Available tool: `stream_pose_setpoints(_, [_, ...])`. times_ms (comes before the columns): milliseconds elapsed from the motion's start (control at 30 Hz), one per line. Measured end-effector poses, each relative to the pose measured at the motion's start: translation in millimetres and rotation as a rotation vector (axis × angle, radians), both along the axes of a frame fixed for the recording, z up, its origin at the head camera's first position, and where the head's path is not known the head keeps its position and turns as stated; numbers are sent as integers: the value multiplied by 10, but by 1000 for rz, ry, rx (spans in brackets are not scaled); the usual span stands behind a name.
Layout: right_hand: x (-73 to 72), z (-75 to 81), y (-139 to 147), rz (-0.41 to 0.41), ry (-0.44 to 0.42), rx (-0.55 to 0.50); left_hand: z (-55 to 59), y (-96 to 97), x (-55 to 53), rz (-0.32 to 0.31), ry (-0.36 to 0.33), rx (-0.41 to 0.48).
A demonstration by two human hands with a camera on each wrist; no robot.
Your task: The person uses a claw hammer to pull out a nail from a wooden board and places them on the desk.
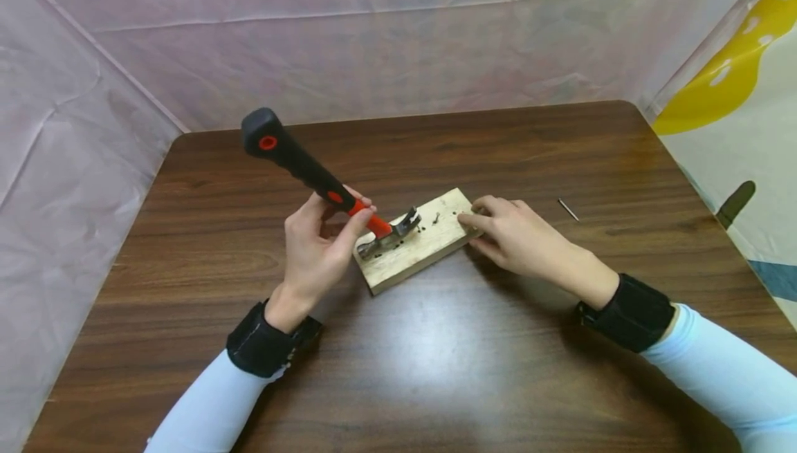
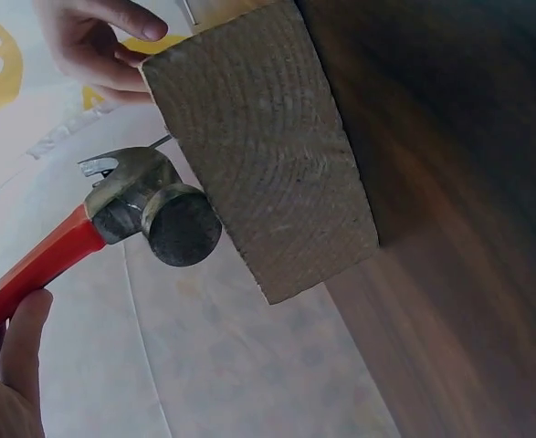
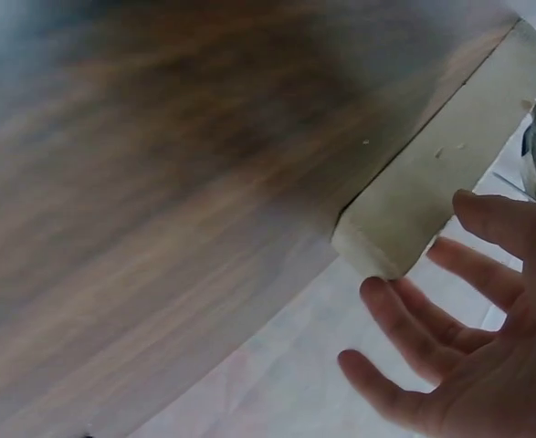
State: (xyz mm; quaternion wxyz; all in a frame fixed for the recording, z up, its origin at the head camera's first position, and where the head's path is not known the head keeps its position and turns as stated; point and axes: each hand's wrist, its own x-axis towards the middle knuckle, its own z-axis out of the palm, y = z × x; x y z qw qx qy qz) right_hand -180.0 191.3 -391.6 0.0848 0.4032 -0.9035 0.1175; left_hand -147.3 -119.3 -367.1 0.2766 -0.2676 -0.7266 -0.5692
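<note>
A claw hammer [image 1: 299,169] with a black and red handle stands tilted on a pale wooden block [image 1: 420,249], its handle rising to the upper left. My left hand [image 1: 320,235] grips the red shaft just above the metal head. In the left wrist view the hammer head [image 2: 135,196] lies along the block's top edge, claw pointing away. A nail [image 1: 436,218] sticks up from the block beyond the claw, among several small dark marks. At the block's right end, my right hand [image 1: 513,235] touches it with loosely bent, spread fingers [image 3: 404,319].
A loose nail [image 1: 568,209] lies on the brown wooden table [image 1: 398,377], to the right of the block. Pale sheeting [image 1: 398,38] hangs behind the table's back edge. Patterned cloth with a yellow shape [image 1: 716,93] is at the right.
</note>
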Motion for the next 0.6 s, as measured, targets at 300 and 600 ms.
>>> stream_pose_setpoints(300, [-21, 25, -123, -39, 74, -35, -30, -7, 29, -25, -8, 48])
stream_pose_setpoints(600, [-25, 52, -271, -11, 93, -159, -51, -37, 52, -26, -23, 101])
